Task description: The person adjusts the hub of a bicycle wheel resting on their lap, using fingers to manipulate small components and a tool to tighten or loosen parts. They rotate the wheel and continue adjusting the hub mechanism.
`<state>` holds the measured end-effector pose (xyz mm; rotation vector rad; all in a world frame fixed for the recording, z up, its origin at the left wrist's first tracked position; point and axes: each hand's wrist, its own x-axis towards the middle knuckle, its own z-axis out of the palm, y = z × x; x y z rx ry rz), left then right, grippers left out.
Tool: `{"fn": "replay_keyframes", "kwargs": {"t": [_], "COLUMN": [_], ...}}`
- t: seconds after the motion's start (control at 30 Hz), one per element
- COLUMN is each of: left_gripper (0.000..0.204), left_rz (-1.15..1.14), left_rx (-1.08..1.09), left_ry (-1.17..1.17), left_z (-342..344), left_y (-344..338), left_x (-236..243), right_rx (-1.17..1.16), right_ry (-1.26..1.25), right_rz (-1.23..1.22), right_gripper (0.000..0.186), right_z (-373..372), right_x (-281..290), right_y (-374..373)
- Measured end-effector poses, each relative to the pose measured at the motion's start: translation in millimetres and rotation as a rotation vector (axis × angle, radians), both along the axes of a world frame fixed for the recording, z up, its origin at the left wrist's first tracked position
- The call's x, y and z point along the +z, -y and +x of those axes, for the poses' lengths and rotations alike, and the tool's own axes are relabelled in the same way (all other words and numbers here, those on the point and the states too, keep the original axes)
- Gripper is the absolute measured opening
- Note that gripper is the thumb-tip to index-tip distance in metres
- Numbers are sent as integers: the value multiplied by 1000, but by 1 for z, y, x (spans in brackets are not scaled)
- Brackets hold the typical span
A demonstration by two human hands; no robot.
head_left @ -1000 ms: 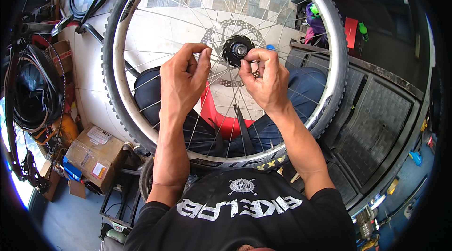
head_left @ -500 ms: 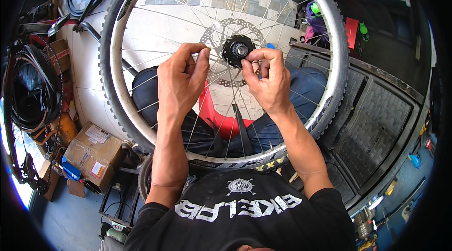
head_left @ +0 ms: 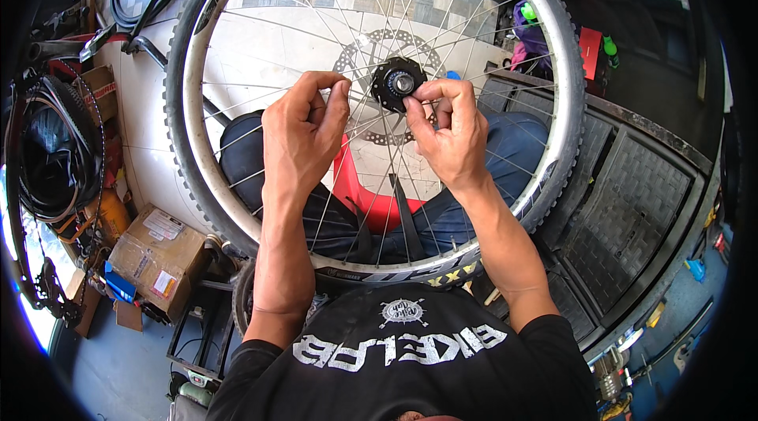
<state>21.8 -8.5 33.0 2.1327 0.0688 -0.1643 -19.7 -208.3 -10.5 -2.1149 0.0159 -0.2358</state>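
A bicycle wheel with a silver rim and knobby black tyre lies across my lap, its hub facing up. At the centre sits the black hub with a bare metal axle end; a perforated disc rotor shows beneath the spokes. My right hand is closed in a pinch, thumb and forefinger at the right edge of the hub; whatever lies between the fingertips is too small to make out. Left of the hub, above the spokes, my left hand also pinches thumb to forefinger. Its grip content, if any, is hidden.
Black woven-pattern panels flank the right side. At the left are a cardboard box, coiled tyres and a hanging chain. Something red shows between my legs under the wheel. Tools lie on the blue floor at far right.
The hub and wheel have shifted very slightly to the left. Both hands keep nearly the same place and the same pinched shape.
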Motion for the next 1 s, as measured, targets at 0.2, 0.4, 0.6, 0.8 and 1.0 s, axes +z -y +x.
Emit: {"fn": "replay_keyframes", "kwargs": {"t": [0.2, 0.4, 0.6, 0.8, 1.0], "left_gripper": [11, 11, 11, 11, 11], "left_rz": [2, -16, -2, -9, -13], "left_rx": [-3, 1, -9, -11, -8], "left_ry": [-6, -17, 1, -15, -20], "left_z": [0, 0, 0, 0, 0], "left_y": [0, 0, 0, 1, 1], "left_x": [0, -1, -3, 0, -1], "right_rx": [-3, 8, -31, -47, -54], "right_ry": [-38, -88, -200, -205, -188], "right_rz": [-1, 78, 116, 97, 87], "right_gripper": [30, 29, 29, 28, 28], "right_z": [-1, -2, -2, 1, 3], "right_x": [1, 4, 9, 10, 10], "right_y": [0, 4, 6, 3, 2]}}
